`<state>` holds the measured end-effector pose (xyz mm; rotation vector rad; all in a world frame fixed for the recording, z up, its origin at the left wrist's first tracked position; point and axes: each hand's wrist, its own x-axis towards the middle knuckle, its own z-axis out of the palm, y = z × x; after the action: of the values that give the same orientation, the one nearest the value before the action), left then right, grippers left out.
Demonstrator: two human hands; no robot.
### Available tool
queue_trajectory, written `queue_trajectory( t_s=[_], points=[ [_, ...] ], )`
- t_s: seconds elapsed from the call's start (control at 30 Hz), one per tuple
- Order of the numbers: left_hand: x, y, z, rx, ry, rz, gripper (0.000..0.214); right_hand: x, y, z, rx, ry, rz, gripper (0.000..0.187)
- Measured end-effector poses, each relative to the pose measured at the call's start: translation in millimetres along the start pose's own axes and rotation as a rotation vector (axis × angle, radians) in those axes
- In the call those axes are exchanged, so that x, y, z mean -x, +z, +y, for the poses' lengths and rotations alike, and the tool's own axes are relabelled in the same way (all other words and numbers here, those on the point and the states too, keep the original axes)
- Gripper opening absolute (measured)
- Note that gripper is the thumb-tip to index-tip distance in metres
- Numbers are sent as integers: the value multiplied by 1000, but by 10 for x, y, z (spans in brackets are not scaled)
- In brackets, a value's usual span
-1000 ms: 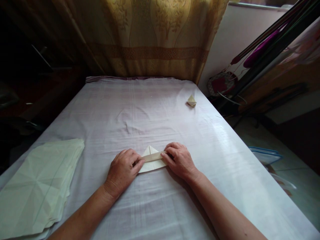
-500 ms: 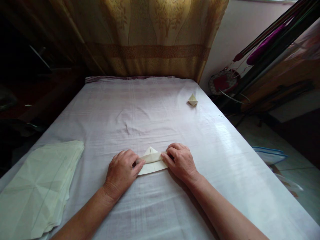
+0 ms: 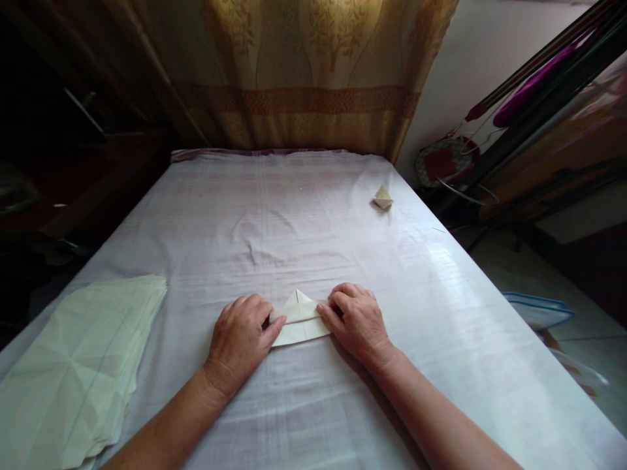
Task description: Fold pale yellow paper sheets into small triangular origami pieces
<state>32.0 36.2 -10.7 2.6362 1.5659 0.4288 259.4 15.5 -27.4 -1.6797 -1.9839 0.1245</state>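
A cream sheet of folded paper (image 3: 301, 320) lies low on the cloth between my hands. Its far edge rises to a small triangular point, and a folded band crosses its middle. My left hand (image 3: 243, 331) pinches the left end, thumb on top and fingers curled behind. At the right end my right hand (image 3: 356, 320) grips the paper the same way, thumb pressed on the band. Both ends of the paper are hidden under my fingers.
A stack of creased cream paper sheets (image 3: 83, 365) sits at the left on the cloth-covered table (image 3: 220, 215). A small folded paper shape (image 3: 383, 198) stands near the far right edge. Behind hangs a gold curtain (image 3: 294, 98). A blue-edged clear bag (image 3: 536, 312) is below, at right.
The band across the folded paper now lies flatter, and its crease shows more sharply. Both hands keep their hold. The whole view has shifted slightly.
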Motion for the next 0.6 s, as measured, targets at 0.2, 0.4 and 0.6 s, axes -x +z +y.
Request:
queue_trajectory(
  t_s=[0.2, 0.4, 0.6],
  points=[
    [-4, -9, 9, 13, -17, -8, 24, 3, 4, -3, 7, 0, -3, 26],
    [-7, -11, 16, 9, -27, -19, 23, 8, 11, 3, 12, -2, 2, 26],
    [19, 24, 6, 56, -72, 21, 13, 8, 26, -4, -8, 19, 9, 19]
  ],
)
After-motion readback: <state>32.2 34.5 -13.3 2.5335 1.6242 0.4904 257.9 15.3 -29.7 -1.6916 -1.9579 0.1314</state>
